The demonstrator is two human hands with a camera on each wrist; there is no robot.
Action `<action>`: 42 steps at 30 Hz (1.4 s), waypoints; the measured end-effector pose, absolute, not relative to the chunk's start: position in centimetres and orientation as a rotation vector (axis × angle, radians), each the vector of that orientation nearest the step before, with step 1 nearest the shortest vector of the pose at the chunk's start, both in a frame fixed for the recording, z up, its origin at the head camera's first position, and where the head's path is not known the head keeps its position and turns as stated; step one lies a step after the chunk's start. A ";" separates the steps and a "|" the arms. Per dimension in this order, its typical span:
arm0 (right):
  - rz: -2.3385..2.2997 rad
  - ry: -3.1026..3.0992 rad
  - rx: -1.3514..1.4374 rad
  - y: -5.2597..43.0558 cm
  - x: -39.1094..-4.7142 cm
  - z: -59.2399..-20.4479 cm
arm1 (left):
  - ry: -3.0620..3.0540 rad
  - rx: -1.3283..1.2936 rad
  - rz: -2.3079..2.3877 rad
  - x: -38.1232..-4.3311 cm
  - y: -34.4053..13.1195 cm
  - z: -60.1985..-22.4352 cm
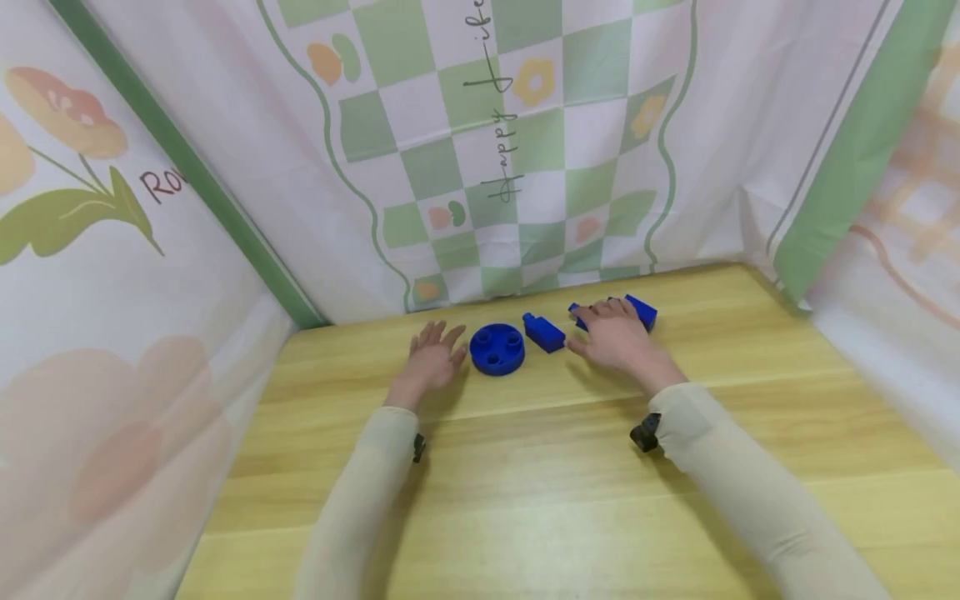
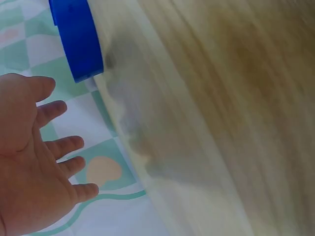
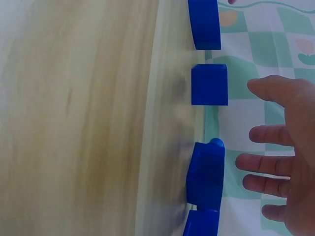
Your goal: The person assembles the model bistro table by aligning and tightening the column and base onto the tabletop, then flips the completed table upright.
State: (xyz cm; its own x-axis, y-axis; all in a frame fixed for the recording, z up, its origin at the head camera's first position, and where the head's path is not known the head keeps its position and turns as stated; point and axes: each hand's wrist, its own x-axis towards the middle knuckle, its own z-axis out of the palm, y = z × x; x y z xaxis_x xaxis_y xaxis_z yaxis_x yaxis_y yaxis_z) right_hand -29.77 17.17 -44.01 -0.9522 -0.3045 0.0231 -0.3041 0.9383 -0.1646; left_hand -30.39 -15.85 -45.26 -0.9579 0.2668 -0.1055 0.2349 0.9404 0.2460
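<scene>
A round blue disc (image 1: 498,348) with three round sockets lies on the table between the hands. My left hand (image 1: 435,358) is just left of it, fingers extended and nothing held; the left wrist view shows the hand (image 2: 34,162) apart from the disc (image 2: 81,44). Right of the disc lies a blue block (image 1: 545,333) with a small peg at its far end. My right hand (image 1: 617,336) hovers over more blue blocks (image 1: 642,312), partly hiding them. In the right wrist view its fingers are spread, with a gap to the pegged block (image 3: 206,174).
The wooden table (image 1: 525,500) meets a printed cloth curtain (image 1: 480,167) right behind the blue pieces. Cloth walls also stand on the left (image 1: 112,375) and right (image 1: 900,292). A dark wrist device (image 1: 646,432) sits at the right cuff.
</scene>
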 end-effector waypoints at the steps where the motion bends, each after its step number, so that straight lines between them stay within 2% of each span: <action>1: -0.265 3.090 -0.483 17.1 -29.8 -44.0 | 2.960 0.395 0.348 -30.4 -15.8 -45.3; 17: -0.271 3.094 -0.536 14.6 -30.1 -44.2 | 2.950 0.430 0.306 -31.1 -14.8 -46.1; 42: -0.232 3.116 -0.419 12.5 -31.3 -45.7 | 2.915 0.429 0.322 -31.0 -14.8 -46.8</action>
State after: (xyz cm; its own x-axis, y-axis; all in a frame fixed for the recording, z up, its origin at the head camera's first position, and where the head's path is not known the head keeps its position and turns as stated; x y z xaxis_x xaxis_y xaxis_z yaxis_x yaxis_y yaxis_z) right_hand -31.27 12.54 -45.68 -0.9645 -0.2621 0.0309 -0.2638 0.9537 -0.1442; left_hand -30.97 -14.83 -46.83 -0.9427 0.3017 -0.1427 0.2632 0.9350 0.2377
